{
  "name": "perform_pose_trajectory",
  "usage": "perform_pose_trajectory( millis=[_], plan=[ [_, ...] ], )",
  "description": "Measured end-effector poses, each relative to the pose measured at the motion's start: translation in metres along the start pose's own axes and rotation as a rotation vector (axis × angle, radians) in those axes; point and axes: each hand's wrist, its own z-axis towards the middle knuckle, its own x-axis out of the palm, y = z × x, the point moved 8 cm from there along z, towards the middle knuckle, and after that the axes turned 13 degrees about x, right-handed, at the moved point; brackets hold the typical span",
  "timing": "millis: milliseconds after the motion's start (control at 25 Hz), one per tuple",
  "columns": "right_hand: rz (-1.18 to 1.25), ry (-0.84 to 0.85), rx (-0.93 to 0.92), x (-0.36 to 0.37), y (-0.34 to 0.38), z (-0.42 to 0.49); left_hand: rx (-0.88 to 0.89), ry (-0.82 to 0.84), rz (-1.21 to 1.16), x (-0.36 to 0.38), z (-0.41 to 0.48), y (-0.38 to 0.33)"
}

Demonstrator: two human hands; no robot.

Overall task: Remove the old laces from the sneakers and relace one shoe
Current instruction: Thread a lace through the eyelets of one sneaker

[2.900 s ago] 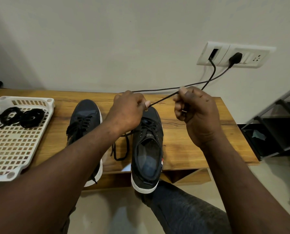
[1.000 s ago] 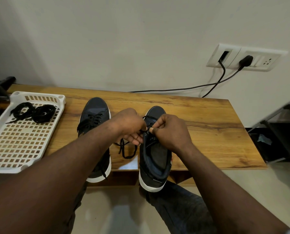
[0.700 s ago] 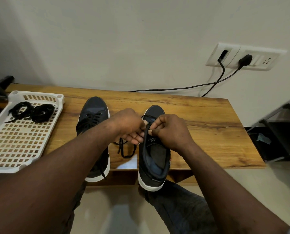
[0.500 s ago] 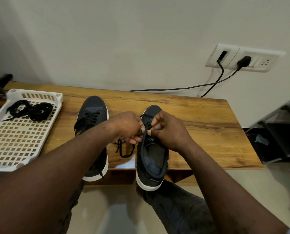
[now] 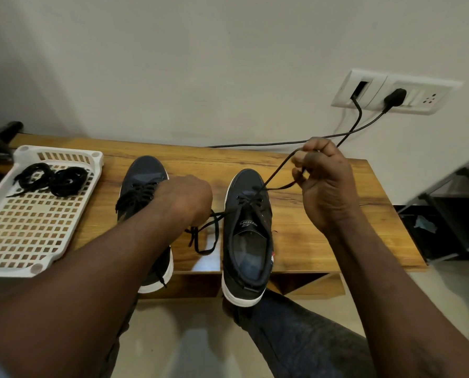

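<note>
The right hand (image 5: pixel 323 184) is raised over the far right part of the wooden table (image 5: pixel 323 227), its thumb and curled fingers pinching a black lace (image 5: pixel 278 170) that runs taut down and left to the upper eyelets of the right sneaker (image 5: pixel 248 233). This dark sneaker with a white sole stands toe toward the wall, its heel hanging past the near edge of the table, and only its far eyelets are laced. The left hand (image 5: pixel 185 199) sits between the two shoes, knuckles up, its fingers curled under and closed on the other strand of the lace, whose loose end droops in a loop onto the table just beside the shoe. The left sneaker (image 5: pixel 143 175), partly hidden by the left forearm, lies parallel and near, with its own laces in place. At the left a white perforated tray (image 5: pixel 37 227) holds two coiled black laces (image 5: pixel 50 177) at its far end. A black cable (image 5: pixel 255 144) runs along the wall to a wall socket (image 5: pixel 391 91).
</note>
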Motion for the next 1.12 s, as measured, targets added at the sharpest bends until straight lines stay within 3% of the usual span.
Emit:
perform_pose_trajectory(
  millis=[280,400,560,640,800,880,1000,1120],
  plan=[
    [-0.033,0.071,-0.058,0.012,-0.003,0.0,0.317,-0.115,-0.381,-0.01,0.01,-0.036],
    [-0.083,0.096,-0.067,0.018,-0.005,0.0,0.293,-0.117,-0.342,-0.006,0.012,-0.038],
    [-0.054,0.103,-0.061,0.016,-0.003,-0.001,0.107,0.004,0.077,0.006,0.006,-0.007],
    [-0.034,0.1,-0.053,0.015,-0.002,-0.002,0.095,0.061,0.045,0.01,0.004,-0.002],
    [-0.054,0.124,-0.082,0.018,-0.001,-0.002,0.245,-0.03,-0.404,-0.01,0.005,-0.017],
    [-0.055,0.138,-0.084,0.019,-0.001,-0.003,0.295,-0.033,-0.475,-0.008,0.004,-0.027],
    [-0.043,0.154,-0.088,0.021,-0.002,-0.002,0.255,-0.061,-0.429,0.003,0.01,-0.027],
    [-0.044,0.166,-0.094,0.021,-0.002,-0.003,0.104,-0.035,-0.162,0.009,0.008,-0.005]
  ],
)
